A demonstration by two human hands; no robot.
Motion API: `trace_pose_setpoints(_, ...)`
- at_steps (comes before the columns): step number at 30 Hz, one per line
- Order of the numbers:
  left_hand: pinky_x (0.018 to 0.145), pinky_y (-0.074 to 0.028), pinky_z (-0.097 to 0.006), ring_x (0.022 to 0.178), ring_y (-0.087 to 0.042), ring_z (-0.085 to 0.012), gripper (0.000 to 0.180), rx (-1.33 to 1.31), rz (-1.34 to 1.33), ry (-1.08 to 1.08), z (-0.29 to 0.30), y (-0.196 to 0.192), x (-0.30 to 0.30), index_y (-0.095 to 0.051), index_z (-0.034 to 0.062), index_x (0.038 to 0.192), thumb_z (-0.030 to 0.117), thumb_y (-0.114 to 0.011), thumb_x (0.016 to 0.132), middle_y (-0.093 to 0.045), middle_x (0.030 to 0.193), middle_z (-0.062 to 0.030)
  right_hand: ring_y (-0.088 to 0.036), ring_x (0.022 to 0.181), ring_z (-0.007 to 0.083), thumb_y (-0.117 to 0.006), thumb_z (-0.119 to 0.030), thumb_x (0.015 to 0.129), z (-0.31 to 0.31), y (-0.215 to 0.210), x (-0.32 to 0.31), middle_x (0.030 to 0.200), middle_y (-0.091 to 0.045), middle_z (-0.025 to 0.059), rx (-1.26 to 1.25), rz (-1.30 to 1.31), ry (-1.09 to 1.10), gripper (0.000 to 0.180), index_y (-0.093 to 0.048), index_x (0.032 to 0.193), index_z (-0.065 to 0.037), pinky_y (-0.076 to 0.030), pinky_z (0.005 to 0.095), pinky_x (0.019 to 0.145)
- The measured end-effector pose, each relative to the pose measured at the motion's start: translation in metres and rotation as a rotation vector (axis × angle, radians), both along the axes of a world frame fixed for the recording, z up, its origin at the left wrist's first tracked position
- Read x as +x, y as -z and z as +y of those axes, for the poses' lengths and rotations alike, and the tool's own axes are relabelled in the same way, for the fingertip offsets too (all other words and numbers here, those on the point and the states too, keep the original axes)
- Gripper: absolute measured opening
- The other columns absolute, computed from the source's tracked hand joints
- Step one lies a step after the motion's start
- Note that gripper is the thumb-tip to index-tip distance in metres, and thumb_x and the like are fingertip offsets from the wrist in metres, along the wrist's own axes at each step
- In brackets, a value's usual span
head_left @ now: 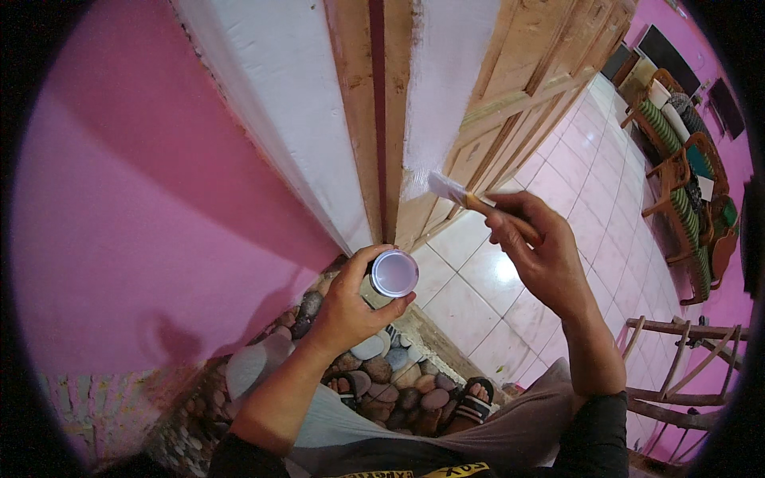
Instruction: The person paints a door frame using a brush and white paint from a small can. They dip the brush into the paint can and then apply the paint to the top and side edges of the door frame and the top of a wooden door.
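My left hand (351, 307) grips a small round can of white paint (393, 273), held upright in front of the door frame's foot. My right hand (535, 251) holds a wooden-handled paintbrush (462, 196) by its handle. The brush's white bristles touch the lower edge of the painted white patch on the wooden door (450, 88). The white-painted door frame (295, 103) runs up beside it, with a bare wood strip between them.
A pink wall (135, 207) fills the left. A band of rounded pebbles (390, 374) lies below the frame, by my sandalled feet (474, 402). White floor tiles (590, 159) stretch right to wooden chairs (685, 191). A wooden ladder-like frame (685, 366) stands at lower right.
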State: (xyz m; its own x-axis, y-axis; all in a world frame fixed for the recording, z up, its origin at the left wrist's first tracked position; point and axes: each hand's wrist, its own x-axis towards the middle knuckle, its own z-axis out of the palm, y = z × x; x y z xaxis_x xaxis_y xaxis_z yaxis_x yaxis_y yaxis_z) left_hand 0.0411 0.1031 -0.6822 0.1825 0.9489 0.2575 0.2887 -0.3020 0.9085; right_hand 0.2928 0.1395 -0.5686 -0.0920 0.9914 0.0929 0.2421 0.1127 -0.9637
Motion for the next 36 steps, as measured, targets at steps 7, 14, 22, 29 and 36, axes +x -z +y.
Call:
trace_pose_setpoints(7, 0.097, -0.052, -0.039, 0.114, -0.066, -0.0287, 0.064, 0.004, 0.041, 0.028, 0.001, -0.008, 0.004, -0.054, 0.003, 0.132, 0.016, -0.087, 0.078, -0.067, 0.121, -0.0167, -0.068, 0.092, 0.031, -0.064, -0.003, 0.093, 0.011, 0.044, -0.004, 0.103, -0.062, 0.0174, 0.121, -0.353, -0.22, 0.021, -0.07, 0.112, 0.003, -0.058, 0.0376, 0.081)
trace_pose_setpoints(14, 0.097, -0.052, -0.04, 0.114, -0.066, -0.0295, 0.065, -0.015, 0.018, -0.001, -0.002, -0.001, 0.002, -0.055, 0.0034, 0.131, 0.017, -0.088, 0.077, -0.067, 0.121, -0.0168, -0.067, 0.089, 0.0306, -0.067, -0.001, 0.09, 0.018, 0.029, -0.017, 0.103, -0.06, 0.0157, 0.452, -0.369, -0.148, 0.028, -0.067, 0.119, -0.002, -0.056, 0.0387, 0.077)
trace_pose_setpoints(22, 0.097, -0.052, -0.04, 0.114, -0.066, -0.0297, 0.064, -0.018, 0.009, 0.013, -0.003, -0.004, 0.001, -0.055, 0.0038, 0.131, 0.017, -0.087, 0.078, -0.067, 0.121, -0.0162, -0.067, 0.087, 0.0324, -0.067, -0.001, 0.088, 0.006, 0.011, -0.007, 0.099, -0.061, 0.0156, 0.314, -0.496, -0.212, 0.023, -0.069, 0.111, 0.0, -0.057, 0.0399, 0.076)
trace_pose_setpoints(29, 0.097, -0.052, -0.039, 0.114, -0.066, -0.0289, 0.064, -0.008, 0.023, 0.013, -0.004, -0.008, 0.004, -0.055, 0.003, 0.13, 0.016, -0.088, 0.077, -0.067, 0.121, -0.0164, -0.067, 0.087, 0.0343, -0.068, -0.002, 0.089, 0.024, 0.035, -0.015, 0.1, -0.061, 0.0163, 0.454, -0.417, -0.183, 0.027, -0.066, 0.116, -0.001, -0.055, 0.0405, 0.076)
trace_pose_setpoints(36, 0.106, -0.049, -0.036, 0.122, -0.06, -0.0216, 0.069, -0.065, 0.034, 0.036, -0.005, -0.005, -0.001, -0.051, 0.0017, 0.135, 0.008, -0.088, 0.077, -0.063, 0.129, -0.013, -0.066, 0.086, 0.0315, -0.067, 0.001, 0.088, 0.0, -0.015, -0.007, 0.098, -0.06, 0.0141, 0.426, -0.404, -0.144, 0.025, -0.068, 0.113, -0.001, -0.055, 0.0383, 0.077)
